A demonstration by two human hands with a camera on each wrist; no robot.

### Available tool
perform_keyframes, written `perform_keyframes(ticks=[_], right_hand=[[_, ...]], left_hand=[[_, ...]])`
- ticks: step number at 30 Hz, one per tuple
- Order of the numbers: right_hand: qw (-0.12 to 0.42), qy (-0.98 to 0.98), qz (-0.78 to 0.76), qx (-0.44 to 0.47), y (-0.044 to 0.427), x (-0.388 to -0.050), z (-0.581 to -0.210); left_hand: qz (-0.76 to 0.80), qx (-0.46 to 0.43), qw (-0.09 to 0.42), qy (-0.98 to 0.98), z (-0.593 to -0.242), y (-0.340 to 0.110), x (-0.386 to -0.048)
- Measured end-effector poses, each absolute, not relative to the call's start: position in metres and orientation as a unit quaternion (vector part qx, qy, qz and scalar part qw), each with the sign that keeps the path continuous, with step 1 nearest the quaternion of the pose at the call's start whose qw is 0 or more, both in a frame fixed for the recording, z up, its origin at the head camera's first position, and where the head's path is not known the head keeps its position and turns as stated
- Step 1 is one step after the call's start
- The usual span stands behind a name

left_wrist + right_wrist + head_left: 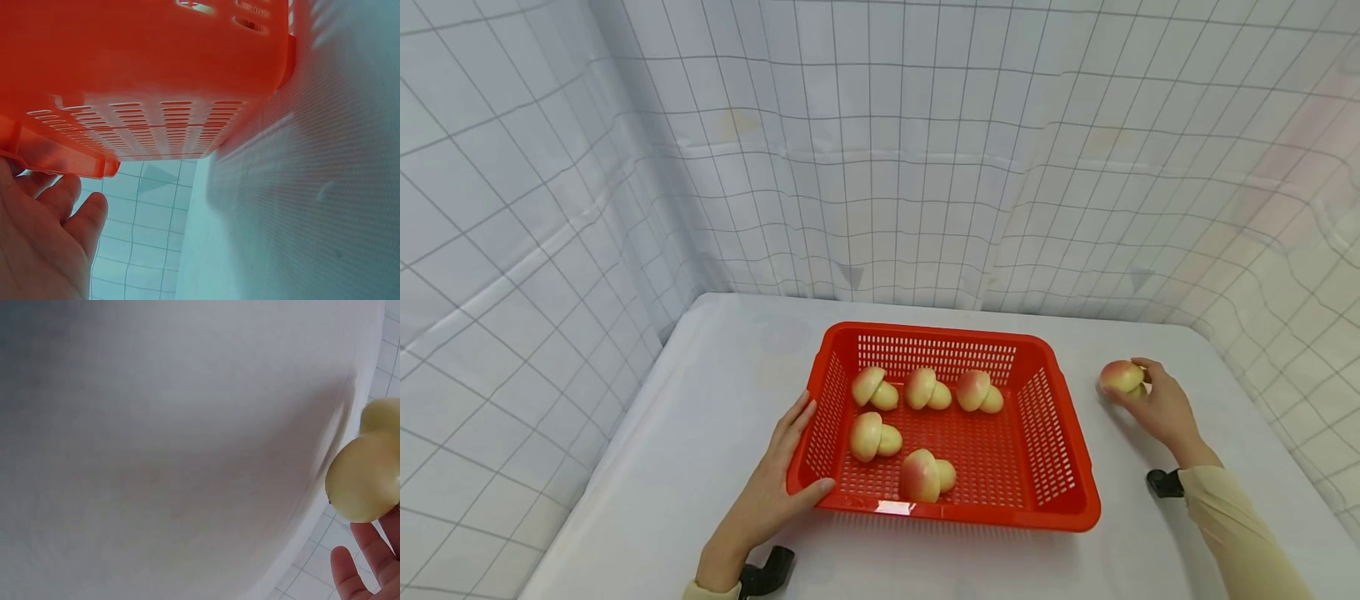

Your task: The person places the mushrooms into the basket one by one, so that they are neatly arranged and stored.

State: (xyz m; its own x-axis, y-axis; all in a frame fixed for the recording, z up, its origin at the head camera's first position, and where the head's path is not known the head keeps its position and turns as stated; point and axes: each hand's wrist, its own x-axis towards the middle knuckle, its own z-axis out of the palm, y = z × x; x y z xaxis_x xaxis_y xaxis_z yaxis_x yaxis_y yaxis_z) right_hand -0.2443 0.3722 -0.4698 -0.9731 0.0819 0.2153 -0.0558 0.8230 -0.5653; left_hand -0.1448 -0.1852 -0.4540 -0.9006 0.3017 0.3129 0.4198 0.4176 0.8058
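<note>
A red plastic basket (940, 521) with slotted walls stands on the white table. Several toy mushrooms with yellow and pinkish caps lie in it, one of them a mushroom (919, 477) near the front wall. My left hand (767, 492) holds the basket's front left corner, thumb over the front rim and fingers along the left rim. To the right of the basket, my right hand (1165, 408) grips another toy mushroom (1120, 376) between thumb and fingers. The right wrist view shows that mushroom (365, 478) at its right edge, fingertips against it. Whether it touches the table I cannot tell.
The white table (715, 375) reaches back to a white curtain (925, 167) with a grid of dark lines, which also hangs at both sides. Dark wrist-worn devices sit at both wrists, such as the left device (767, 571).
</note>
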Motion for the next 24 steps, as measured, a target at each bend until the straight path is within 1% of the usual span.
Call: perform_keyframes(ticks=[4,11,15,16,19,22,24], right_hand=[[0.124,-0.947,0.297,-0.009,0.372,-0.243,-0.47],[0.157,-0.94,0.303,0.004,0.371,-0.24,-0.466],[0.174,-0.935,0.308,0.011,0.37,-0.239,-0.463],[0.178,-0.934,0.309,0.011,0.37,-0.239,-0.463],[0.19,-0.931,0.31,0.013,0.369,-0.237,-0.461],[0.209,-0.928,0.31,0.016,0.366,-0.236,-0.46],[0.224,-0.925,0.308,0.019,0.365,-0.235,-0.46]], left_hand=[[-0.497,-0.213,0.06,-0.839,-0.455,-0.185,-0.145],[-0.494,-0.209,0.061,-0.842,-0.455,-0.185,-0.146],[-0.488,-0.212,0.065,-0.844,-0.435,-0.18,-0.138],[-0.489,-0.213,0.065,-0.844,-0.435,-0.18,-0.138],[-0.492,-0.215,0.064,-0.841,-0.439,-0.181,-0.14],[-0.497,-0.214,0.059,-0.839,-0.456,-0.186,-0.147],[-0.496,-0.213,0.057,-0.84,-0.456,-0.186,-0.147]])
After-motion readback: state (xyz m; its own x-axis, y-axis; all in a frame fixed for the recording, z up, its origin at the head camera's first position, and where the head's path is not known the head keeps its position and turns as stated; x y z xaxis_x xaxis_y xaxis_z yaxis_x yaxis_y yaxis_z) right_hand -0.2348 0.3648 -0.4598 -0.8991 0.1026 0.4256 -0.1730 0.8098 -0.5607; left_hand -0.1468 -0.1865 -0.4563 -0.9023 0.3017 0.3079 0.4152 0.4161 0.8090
